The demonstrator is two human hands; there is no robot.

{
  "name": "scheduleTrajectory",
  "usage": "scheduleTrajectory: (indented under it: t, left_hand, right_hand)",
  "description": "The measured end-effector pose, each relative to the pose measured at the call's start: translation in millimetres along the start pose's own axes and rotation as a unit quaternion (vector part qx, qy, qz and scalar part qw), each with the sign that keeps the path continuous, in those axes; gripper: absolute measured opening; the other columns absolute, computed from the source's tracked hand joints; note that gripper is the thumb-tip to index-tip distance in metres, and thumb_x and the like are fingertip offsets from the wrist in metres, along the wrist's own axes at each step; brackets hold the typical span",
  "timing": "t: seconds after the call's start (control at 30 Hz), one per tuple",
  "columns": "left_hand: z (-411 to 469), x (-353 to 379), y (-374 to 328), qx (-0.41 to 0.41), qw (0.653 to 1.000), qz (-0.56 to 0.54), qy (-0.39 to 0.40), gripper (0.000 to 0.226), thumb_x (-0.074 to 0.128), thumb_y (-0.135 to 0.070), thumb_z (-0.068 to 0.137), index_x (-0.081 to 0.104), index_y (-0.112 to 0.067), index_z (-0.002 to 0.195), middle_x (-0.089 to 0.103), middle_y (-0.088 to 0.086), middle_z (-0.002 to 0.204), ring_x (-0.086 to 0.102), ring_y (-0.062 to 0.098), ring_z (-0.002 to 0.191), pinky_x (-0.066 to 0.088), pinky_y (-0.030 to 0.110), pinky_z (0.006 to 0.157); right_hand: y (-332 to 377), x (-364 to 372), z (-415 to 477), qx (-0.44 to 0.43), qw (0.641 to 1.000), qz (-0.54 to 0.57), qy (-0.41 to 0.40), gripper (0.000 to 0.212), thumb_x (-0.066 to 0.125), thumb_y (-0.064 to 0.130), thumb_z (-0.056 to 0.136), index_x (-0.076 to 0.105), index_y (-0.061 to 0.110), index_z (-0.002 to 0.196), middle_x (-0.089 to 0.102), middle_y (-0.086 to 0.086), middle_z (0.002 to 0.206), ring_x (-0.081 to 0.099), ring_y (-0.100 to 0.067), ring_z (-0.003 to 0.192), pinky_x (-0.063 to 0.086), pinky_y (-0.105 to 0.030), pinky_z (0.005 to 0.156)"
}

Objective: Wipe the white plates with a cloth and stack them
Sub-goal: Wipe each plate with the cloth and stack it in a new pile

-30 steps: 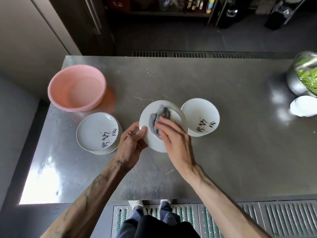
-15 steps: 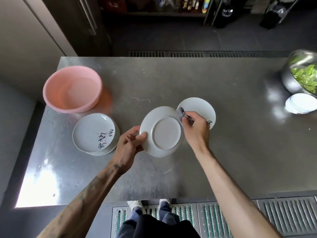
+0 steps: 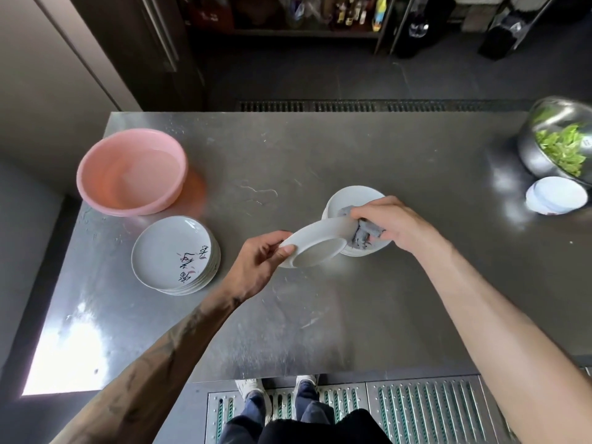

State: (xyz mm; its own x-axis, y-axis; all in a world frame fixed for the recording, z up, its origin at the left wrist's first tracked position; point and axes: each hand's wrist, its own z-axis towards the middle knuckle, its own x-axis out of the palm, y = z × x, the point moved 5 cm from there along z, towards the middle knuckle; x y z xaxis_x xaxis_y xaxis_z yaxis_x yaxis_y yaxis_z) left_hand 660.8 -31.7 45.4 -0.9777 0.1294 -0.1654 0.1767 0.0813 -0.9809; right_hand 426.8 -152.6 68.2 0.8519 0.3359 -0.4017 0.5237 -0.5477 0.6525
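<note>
Here, your left hand (image 3: 256, 267) pinched the tilted plate (image 3: 315, 251) at its 9 o'clock rim, underside up. Your right hand (image 3: 394, 225), curled round the grey cloth (image 3: 362, 235), pressed it at 3 o'clock, above a plate stack (image 3: 352, 197).

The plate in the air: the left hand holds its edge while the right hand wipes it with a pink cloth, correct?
Not quite. The head view shows the cloth is grey, not pink. Otherwise yes: the left hand holds the plate by its edge while the right hand wipes it with the cloth.
</note>
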Motion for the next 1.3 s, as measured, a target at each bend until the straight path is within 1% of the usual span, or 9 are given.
scheduleTrajectory:
  t: [0.23, 0.33, 0.47, 0.57, 0.63, 0.77, 0.93, 1.17, 1.3]
  left_hand:
    - [24, 15, -13, 0.064, 0.99, 0.125, 0.009, 0.019, 0.06, -0.024, 0.105, 0.074, -0.015, 0.114, 0.074, -0.007, 0.099, 0.068, 0.015, 0.092, 0.05, 0.035, 0.085]
    - [38, 21, -13, 0.066, 0.985, 0.157, -0.009, 0.026, 0.065, -0.029, 0.101, 0.072, -0.017, 0.123, 0.071, -0.024, 0.118, 0.066, -0.004, 0.11, 0.047, 0.015, 0.093]
    - [57, 31, 1, 0.008, 0.979, 0.202, -0.038, 0.052, 0.066, -0.043, 0.095, 0.064, -0.014, 0.138, 0.062, 0.0, 0.143, 0.05, 0.011, 0.139, 0.039, 0.012, 0.105]
    - [70, 43, 14, -0.059, 0.981, 0.177, -0.043, 0.065, 0.071, -0.045, 0.093, 0.055, -0.01, 0.146, 0.071, 0.022, 0.106, 0.059, 0.011, 0.085, 0.047, 0.033, 0.087]
    - [78, 53, 22, -0.088, 0.986, 0.138, -0.015, 0.084, 0.077, -0.053, 0.084, 0.049, -0.01, 0.151, 0.056, 0.0, 0.078, 0.046, 0.011, 0.072, 0.044, 0.031, 0.078]
    - [95, 68, 43, -0.142, 0.988, 0.059, 0.024, 0.119, 0.09, -0.045, 0.07, 0.023, -0.016, 0.163, 0.046, -0.001, 0.158, 0.044, 0.013, 0.144, 0.034, 0.034, 0.121]
    - [114, 81, 50, -0.143, 0.981, 0.125, 0.025, 0.145, 0.093, -0.06, 0.058, 0.002, -0.022, 0.165, 0.027, -0.002, 0.168, 0.029, 0.017, 0.153, 0.026, 0.033, 0.124]
    - [135, 95, 62, -0.111, 0.968, 0.223, 0.034, 0.133, 0.093, -0.037, 0.071, 0.002, -0.012, 0.165, 0.014, 0.006, 0.172, 0.021, 0.022, 0.155, 0.016, 0.014, 0.111]
    - [134, 97, 74, -0.104, 0.965, 0.237, 0.032, 0.133, 0.094, -0.035, 0.071, 0.002, -0.009, 0.164, 0.011, 0.008, 0.172, 0.017, 0.02, 0.157, 0.011, 0.009, 0.111]
  right_hand:
    - [-21, -25, 14, -0.031, 0.994, 0.071, -0.078, 0.031, 0.073, 0.001, 0.076, 0.061, -0.018, 0.098, 0.05, -0.007, 0.08, 0.055, -0.016, 0.065, 0.044, -0.03, 0.066]
    - [-32, -38, 18, -0.025, 0.989, 0.099, -0.104, 0.019, 0.075, 0.001, 0.074, 0.076, 0.005, 0.093, 0.063, -0.004, 0.084, 0.06, -0.011, 0.066, 0.053, -0.032, 0.072]
    - [-43, -50, 24, -0.057, 0.984, 0.127, -0.109, 0.01, 0.068, -0.004, 0.071, 0.068, 0.006, 0.073, 0.054, -0.002, 0.07, 0.05, -0.018, 0.065, 0.049, -0.03, 0.069]
    - [-52, -54, 32, -0.076, 0.978, 0.142, -0.132, 0.01, 0.065, -0.006, 0.07, 0.056, -0.005, 0.075, 0.044, -0.006, 0.07, 0.043, -0.016, 0.06, 0.042, -0.031, 0.067]
    - [-58, -56, 37, -0.088, 0.974, 0.155, -0.138, 0.014, 0.063, -0.007, 0.067, 0.052, -0.008, 0.076, 0.041, -0.006, 0.07, 0.041, -0.016, 0.058, 0.039, -0.032, 0.066]
    - [-69, -60, 51, -0.104, 0.971, 0.154, -0.147, 0.033, 0.064, -0.003, 0.06, 0.058, -0.011, 0.092, 0.049, -0.005, 0.079, 0.041, -0.018, 0.075, 0.033, -0.035, 0.069]
    - [-83, -62, 63, -0.092, 0.967, 0.148, -0.187, 0.051, 0.067, -0.012, 0.064, 0.071, 0.027, 0.098, 0.074, 0.006, 0.093, 0.065, -0.012, 0.082, 0.053, -0.024, 0.073]
    - [-102, -60, 72, -0.079, 0.971, 0.121, -0.188, 0.053, 0.068, -0.005, 0.063, 0.076, 0.027, 0.105, 0.076, 0.009, 0.092, 0.067, -0.011, 0.079, 0.058, -0.034, 0.076]
    - [-97, -54, 72, -0.109, 0.974, 0.077, -0.184, 0.052, 0.07, 0.001, 0.065, 0.077, 0.029, 0.11, 0.074, 0.018, 0.096, 0.069, -0.003, 0.091, 0.054, -0.015, 0.079]
